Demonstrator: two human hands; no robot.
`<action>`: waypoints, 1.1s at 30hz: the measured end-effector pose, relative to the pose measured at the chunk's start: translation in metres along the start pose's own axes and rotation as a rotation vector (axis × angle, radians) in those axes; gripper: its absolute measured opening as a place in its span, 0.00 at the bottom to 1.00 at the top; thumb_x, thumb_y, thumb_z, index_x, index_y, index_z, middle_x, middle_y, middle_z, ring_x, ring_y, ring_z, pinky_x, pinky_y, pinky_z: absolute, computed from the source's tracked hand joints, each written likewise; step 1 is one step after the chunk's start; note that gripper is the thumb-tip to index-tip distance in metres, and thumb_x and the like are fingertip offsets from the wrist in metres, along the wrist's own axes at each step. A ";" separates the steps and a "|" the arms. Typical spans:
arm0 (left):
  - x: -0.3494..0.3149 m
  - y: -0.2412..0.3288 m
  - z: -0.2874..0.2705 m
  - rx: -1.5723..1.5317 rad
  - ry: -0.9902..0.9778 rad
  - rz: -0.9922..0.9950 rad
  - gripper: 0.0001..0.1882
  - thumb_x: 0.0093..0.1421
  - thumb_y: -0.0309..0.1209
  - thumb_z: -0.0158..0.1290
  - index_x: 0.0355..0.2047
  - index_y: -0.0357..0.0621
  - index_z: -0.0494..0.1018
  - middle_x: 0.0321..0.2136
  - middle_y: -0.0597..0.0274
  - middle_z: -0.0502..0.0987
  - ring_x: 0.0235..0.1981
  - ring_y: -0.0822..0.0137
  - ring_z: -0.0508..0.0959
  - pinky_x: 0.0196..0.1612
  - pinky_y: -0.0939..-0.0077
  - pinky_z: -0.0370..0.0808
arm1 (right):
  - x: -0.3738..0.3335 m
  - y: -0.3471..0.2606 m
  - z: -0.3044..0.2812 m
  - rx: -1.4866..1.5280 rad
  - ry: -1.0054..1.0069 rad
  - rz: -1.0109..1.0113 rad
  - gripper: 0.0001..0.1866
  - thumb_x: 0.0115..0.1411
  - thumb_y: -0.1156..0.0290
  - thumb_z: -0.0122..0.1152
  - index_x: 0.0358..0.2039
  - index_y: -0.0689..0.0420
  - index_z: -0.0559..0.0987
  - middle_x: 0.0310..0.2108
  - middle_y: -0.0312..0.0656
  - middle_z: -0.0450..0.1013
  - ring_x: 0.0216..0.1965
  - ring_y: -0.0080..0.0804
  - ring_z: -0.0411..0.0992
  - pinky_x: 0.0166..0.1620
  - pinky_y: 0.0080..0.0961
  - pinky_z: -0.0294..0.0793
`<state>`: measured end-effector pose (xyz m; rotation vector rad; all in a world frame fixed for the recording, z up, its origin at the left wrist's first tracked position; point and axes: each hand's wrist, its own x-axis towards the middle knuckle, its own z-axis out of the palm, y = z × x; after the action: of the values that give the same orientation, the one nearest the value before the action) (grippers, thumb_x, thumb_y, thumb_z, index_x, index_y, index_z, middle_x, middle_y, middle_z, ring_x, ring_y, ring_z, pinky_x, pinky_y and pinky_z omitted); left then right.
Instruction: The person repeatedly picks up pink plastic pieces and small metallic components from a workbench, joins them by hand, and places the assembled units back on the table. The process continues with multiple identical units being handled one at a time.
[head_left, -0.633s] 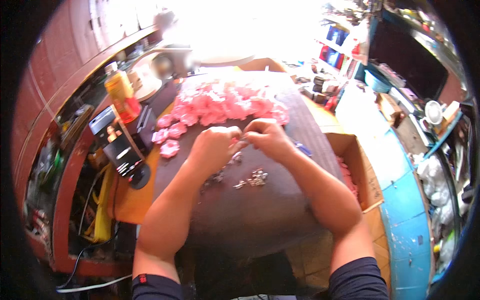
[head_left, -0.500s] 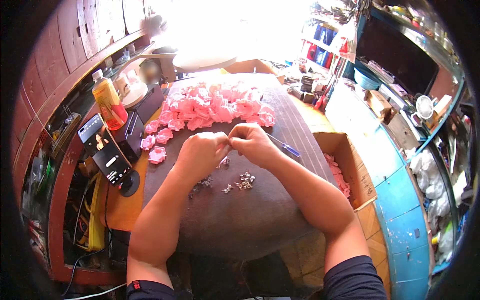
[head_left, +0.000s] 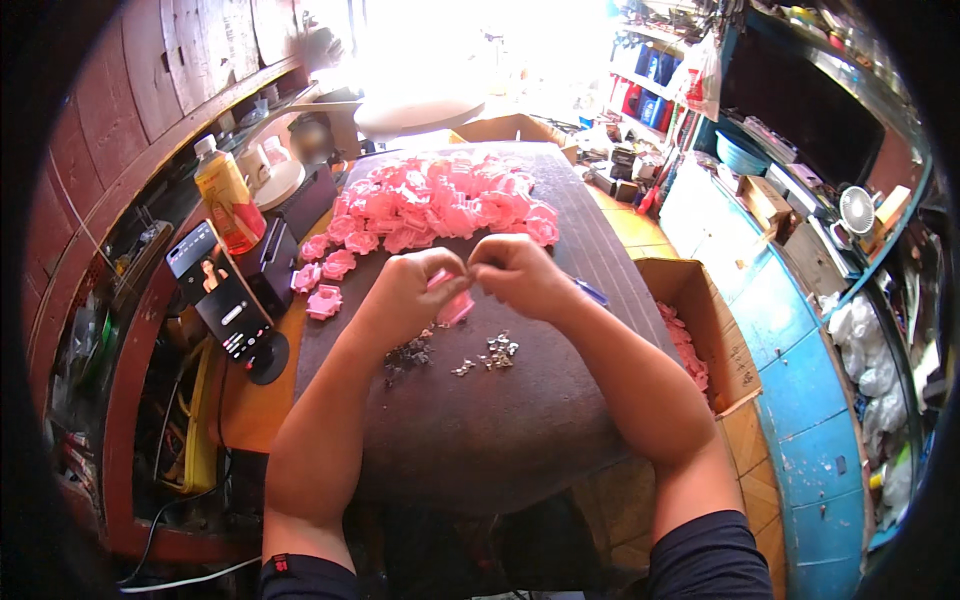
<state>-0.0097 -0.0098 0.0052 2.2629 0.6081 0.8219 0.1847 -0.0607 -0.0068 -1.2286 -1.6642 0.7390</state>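
Note:
My left hand [head_left: 418, 288] is closed around a pink plastic part [head_left: 457, 306], which shows just below its fingers. Thumb and fingertips of my right hand [head_left: 518, 277] are pinched together right beside the left fingertips; whatever lies between them is too small to make out. Below the hands on the dark table, small silvery metal pieces [head_left: 498, 351] lie in a little heap. A second heap of darker metal pieces [head_left: 408, 358] sits near my left wrist. Beyond the hands spreads a large pile of pink plastic parts [head_left: 440, 205]. A blue-handled tool [head_left: 590, 291], partly hidden, rests by my right wrist.
A cardboard box [head_left: 735, 360] holding pink parts stands at the table's right side. To the left are a phone [head_left: 215, 285] on a round stand and a drink bottle [head_left: 230, 195]. Blue cabinets [head_left: 800, 430] line the right, with a small fan [head_left: 856, 210] above.
The view has shifted slightly. More of the pink part now shows under my left hand, and both metal heaps are less covered. My fingertips stay close together.

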 end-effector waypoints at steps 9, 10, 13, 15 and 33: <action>0.004 -0.008 -0.001 -0.405 0.004 -0.194 0.20 0.63 0.22 0.46 0.56 0.34 0.67 0.31 0.65 0.75 0.25 0.78 0.75 0.29 0.81 0.76 | -0.005 -0.005 -0.003 0.120 0.142 0.053 0.05 0.57 0.75 0.58 0.30 0.62 0.79 0.25 0.31 0.74 0.27 0.16 0.68 0.31 0.19 0.68; 0.003 -0.006 -0.002 -0.380 0.004 -0.194 0.20 0.63 0.23 0.46 0.56 0.33 0.67 0.32 0.64 0.75 0.26 0.78 0.75 0.29 0.81 0.76 | -0.004 -0.003 -0.001 0.030 0.162 -0.001 0.05 0.57 0.75 0.58 0.29 0.64 0.79 0.25 0.35 0.75 0.27 0.19 0.70 0.32 0.21 0.70; 0.005 -0.004 0.003 -0.380 0.067 -0.196 0.17 0.63 0.24 0.49 0.52 0.32 0.70 0.28 0.64 0.76 0.24 0.78 0.75 0.28 0.80 0.75 | -0.003 0.002 0.004 -0.098 0.195 -0.124 0.06 0.56 0.75 0.59 0.30 0.65 0.78 0.24 0.41 0.75 0.28 0.21 0.71 0.34 0.24 0.72; 0.004 -0.005 0.004 -0.380 0.103 -0.189 0.15 0.63 0.25 0.50 0.49 0.31 0.71 0.25 0.64 0.76 0.23 0.78 0.75 0.27 0.79 0.74 | -0.005 0.000 0.004 -0.176 0.178 -0.122 0.07 0.56 0.73 0.60 0.31 0.65 0.78 0.24 0.47 0.75 0.28 0.26 0.73 0.35 0.28 0.73; 0.003 -0.005 0.008 -0.306 0.084 -0.153 0.09 0.63 0.27 0.53 0.39 0.31 0.75 0.22 0.62 0.76 0.22 0.77 0.75 0.26 0.76 0.72 | -0.010 -0.006 0.010 -0.705 0.139 -0.180 0.09 0.59 0.65 0.55 0.29 0.59 0.75 0.27 0.51 0.75 0.33 0.53 0.76 0.37 0.45 0.73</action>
<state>-0.0029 -0.0081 -0.0016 1.8900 0.6376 0.8726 0.1740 -0.0719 -0.0093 -1.5262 -1.9539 -0.0707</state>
